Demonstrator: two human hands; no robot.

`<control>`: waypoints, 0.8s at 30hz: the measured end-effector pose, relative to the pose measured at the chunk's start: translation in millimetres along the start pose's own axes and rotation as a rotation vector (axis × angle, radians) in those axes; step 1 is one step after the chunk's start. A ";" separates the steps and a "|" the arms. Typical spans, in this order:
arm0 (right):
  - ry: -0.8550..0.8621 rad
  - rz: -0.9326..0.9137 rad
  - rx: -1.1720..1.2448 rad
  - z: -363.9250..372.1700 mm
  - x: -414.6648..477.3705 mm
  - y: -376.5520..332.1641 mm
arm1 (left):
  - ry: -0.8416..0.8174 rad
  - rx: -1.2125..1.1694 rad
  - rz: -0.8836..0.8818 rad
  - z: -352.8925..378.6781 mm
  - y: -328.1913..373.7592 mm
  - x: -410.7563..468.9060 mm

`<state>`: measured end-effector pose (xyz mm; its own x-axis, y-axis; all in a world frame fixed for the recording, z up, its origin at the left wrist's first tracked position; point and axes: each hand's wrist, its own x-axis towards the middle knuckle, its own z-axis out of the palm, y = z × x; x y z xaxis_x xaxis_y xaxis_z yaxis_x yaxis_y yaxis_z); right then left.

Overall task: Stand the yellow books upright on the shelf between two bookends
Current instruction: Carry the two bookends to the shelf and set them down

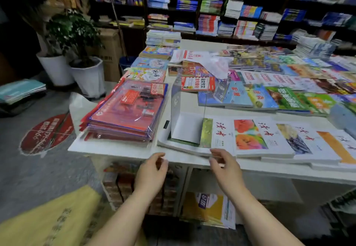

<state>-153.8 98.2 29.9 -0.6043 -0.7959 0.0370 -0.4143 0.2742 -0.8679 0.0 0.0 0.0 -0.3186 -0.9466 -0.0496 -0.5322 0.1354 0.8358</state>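
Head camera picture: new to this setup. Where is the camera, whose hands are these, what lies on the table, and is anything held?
No machine here: a person wears one wide-angle camera on the head, looking down at their own bare hands. The left hand and right hand hover at the edge of the white table, fingers loosely curled, apparently holding nothing. On it lie a wrapped red stack, flat magazines and a white bookend standing on one. Yellow books seem to sit underneath.

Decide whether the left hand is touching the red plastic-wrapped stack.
Apart. The head view shows white table edge between the left hand and the red plastic-wrapped stack.
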 end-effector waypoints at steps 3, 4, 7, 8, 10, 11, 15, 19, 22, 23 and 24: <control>0.054 -0.021 -0.017 12.5 31.6 -9.5 | 0.020 -0.093 0.037 3.5 9.4 29.1; 0.067 -0.020 -0.028 16.9 41.3 -14.2 | 0.009 -0.076 0.062 4.8 13.8 38.4; 0.102 0.009 -0.008 28.7 69.7 -18.4 | -0.058 -0.038 0.085 11.0 12.7 69.0; 0.099 0.012 0.006 31.5 77.4 -19.4 | -0.077 -0.029 0.104 12.5 12.6 78.3; 0.081 0.021 0.009 37.3 91.1 -18.2 | -0.114 0.009 0.171 18.4 10.7 96.6; 0.071 0.030 0.003 40.3 97.2 -16.5 | -0.134 0.037 0.201 21.8 9.6 104.6; 0.073 0.025 -0.004 47.7 113.4 -11.9 | -0.205 0.145 0.283 35.2 6.1 125.7; 0.105 -0.017 -0.006 50.2 124.3 -15.2 | -0.176 0.163 0.310 40.3 2.4 138.5; 0.078 -0.016 0.020 47.8 130.9 -17.3 | -0.156 0.133 0.312 42.3 2.9 146.1; 0.071 -0.016 0.026 47.4 132.1 -17.2 | -0.149 0.133 0.299 43.4 2.8 147.4; 0.067 -0.018 0.029 47.2 133.5 -16.9 | -0.135 0.138 0.284 44.8 2.7 148.4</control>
<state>-195.3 -38.1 26.2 -0.6415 -0.7624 0.0853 -0.4066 0.2436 -0.8805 -83.9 -127.0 -29.6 -0.5651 -0.8196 0.0947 -0.5059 0.4349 0.7449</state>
